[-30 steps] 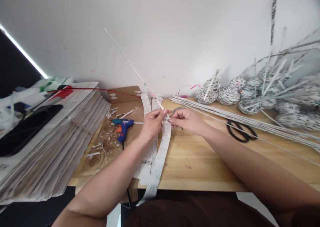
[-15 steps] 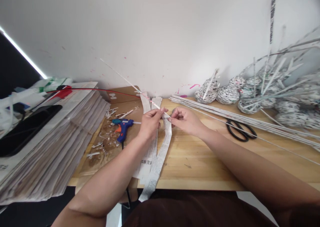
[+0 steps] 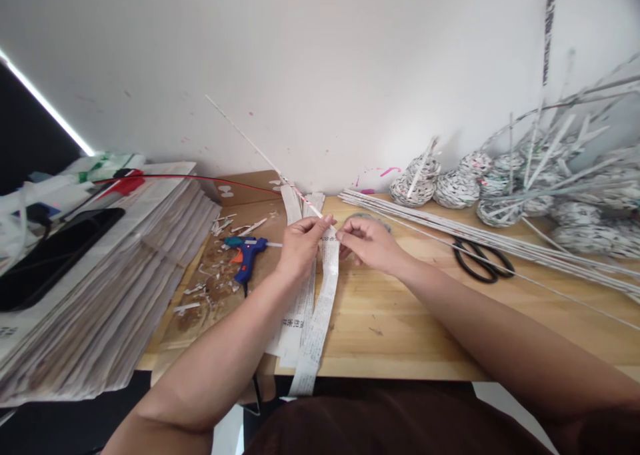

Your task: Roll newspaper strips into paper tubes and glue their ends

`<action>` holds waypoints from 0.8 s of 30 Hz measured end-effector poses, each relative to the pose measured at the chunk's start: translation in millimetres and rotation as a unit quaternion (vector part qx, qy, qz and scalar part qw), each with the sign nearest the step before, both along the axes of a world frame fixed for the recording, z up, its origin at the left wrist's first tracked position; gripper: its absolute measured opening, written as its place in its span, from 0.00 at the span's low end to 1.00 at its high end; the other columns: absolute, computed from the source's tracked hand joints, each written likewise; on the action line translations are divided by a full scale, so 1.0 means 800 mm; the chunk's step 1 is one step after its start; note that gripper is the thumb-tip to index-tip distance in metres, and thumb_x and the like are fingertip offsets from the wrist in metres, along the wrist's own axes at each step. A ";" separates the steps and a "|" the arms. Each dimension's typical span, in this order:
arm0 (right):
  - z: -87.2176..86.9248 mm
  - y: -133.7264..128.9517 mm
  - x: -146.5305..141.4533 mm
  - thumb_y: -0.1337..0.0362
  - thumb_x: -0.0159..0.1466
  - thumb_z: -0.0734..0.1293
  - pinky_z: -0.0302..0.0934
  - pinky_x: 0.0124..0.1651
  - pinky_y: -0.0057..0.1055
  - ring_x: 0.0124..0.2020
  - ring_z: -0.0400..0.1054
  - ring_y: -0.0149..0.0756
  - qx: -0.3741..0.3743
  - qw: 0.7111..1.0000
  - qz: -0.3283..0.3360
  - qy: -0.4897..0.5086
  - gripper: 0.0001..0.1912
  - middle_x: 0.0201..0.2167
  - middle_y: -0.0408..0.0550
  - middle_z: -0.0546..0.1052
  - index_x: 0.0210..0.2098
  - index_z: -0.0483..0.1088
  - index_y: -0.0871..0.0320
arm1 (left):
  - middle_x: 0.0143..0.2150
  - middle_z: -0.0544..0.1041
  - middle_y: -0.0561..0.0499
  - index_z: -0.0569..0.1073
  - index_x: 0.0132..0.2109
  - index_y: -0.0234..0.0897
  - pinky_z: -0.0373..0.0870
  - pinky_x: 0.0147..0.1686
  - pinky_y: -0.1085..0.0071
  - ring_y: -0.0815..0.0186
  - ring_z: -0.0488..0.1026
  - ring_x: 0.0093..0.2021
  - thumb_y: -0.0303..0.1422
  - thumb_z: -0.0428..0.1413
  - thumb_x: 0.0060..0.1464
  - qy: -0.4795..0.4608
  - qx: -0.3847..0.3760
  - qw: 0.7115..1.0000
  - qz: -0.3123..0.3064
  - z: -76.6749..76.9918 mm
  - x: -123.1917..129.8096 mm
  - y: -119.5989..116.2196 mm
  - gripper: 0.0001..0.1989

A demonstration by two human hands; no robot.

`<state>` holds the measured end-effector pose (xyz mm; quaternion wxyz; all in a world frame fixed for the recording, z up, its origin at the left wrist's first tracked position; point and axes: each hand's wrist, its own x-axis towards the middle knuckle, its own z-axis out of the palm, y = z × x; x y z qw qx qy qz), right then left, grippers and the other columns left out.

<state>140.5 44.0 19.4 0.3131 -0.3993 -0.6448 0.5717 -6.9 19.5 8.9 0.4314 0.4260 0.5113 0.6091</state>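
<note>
A thin rolled paper stick [image 3: 255,147] slants up and left from my left hand [image 3: 304,241], whose thumb and fingers pinch its lower end. From that end a long printed newspaper strip [image 3: 325,295] hangs down over the table's front edge. My right hand [image 3: 367,241] is closed at the strip's upper right edge, thumb against fingers, just beside my left hand. More flat newspaper strips [image 3: 295,331] lie on the table beneath. Left of my left hand rests a blue glue gun [image 3: 247,258].
At the left, a phone [image 3: 60,258] lies on a tall paper stack [image 3: 125,295]. Long paper sticks [image 3: 440,229] and black scissors [image 3: 483,261] lie at the right. Woven paper shapes [image 3: 456,188] stand along the wall. Paper scraps [image 3: 200,288] litter the cardboard.
The rolled stick's far end has risen and shifted slightly right. The hanging strip has swung a little, its top moving left and its bottom end right. Both hands stay nearly in place.
</note>
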 end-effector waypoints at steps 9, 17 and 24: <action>-0.013 0.005 0.001 0.59 0.60 0.69 0.57 0.16 0.19 0.18 0.71 0.29 0.001 0.998 0.041 -0.044 0.12 0.21 0.43 0.74 0.28 0.64 0.59 | 0.28 0.76 0.50 0.80 0.33 0.33 0.57 0.13 0.78 0.74 0.63 0.20 0.50 0.64 0.41 0.046 -0.020 0.998 -0.050 0.002 -0.006 -0.001 0.22; -0.021 0.006 0.001 0.57 0.59 0.68 0.63 0.21 0.23 0.16 0.68 0.28 0.012 0.996 0.049 -0.075 0.17 0.17 0.42 0.72 0.20 0.64 0.59 | 0.30 0.79 0.47 0.79 0.32 0.32 0.58 0.12 0.79 0.73 0.65 0.21 0.48 0.64 0.43 0.068 -0.031 0.994 -0.079 0.007 -0.010 -0.002 0.21; -0.030 0.006 -0.003 0.56 0.56 0.71 0.61 0.19 0.22 0.16 0.68 0.26 -0.054 0.996 0.064 -0.038 0.18 0.19 0.42 0.72 0.20 0.65 0.60 | 0.33 0.80 0.45 0.79 0.34 0.33 0.62 0.15 0.79 0.70 0.71 0.24 0.48 0.64 0.43 0.038 -0.045 0.994 -0.091 0.009 -0.012 -0.002 0.21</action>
